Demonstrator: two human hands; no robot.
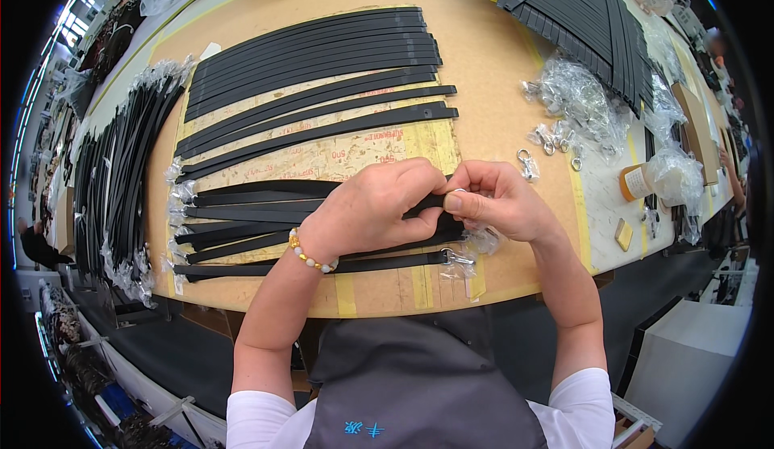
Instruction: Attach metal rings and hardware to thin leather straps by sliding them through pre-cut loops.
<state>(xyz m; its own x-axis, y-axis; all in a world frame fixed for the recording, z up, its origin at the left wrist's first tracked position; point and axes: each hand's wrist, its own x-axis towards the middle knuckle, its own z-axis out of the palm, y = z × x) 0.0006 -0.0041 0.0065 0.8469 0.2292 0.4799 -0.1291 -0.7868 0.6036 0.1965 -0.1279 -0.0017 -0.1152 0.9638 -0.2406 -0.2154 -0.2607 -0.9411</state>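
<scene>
Both hands meet above the near right part of the work table. My left hand (377, 205) is closed around the end of a black strap (429, 202), its thumb and fingers pinching near the tip. Against that end my right hand (506, 201) pinches a small shiny metal piece (457, 193), mostly covered by the fingertips. Beneath my left hand lie several black straps (242, 214) with plastic-wrapped left ends. The nearest strap (379, 265) has plastic-wrapped metal fittings (459, 262) at its right end. Farther off, more black straps (314, 54) lie side by side.
Right of my hands are metal swivel hooks (555, 138), a single hook (526, 161) and a heap of clear plastic (580, 98). Beyond stand an orange bottle (636, 183) and a yellow block (623, 234). Strap piles lie at far right (572, 26) and left (121, 167).
</scene>
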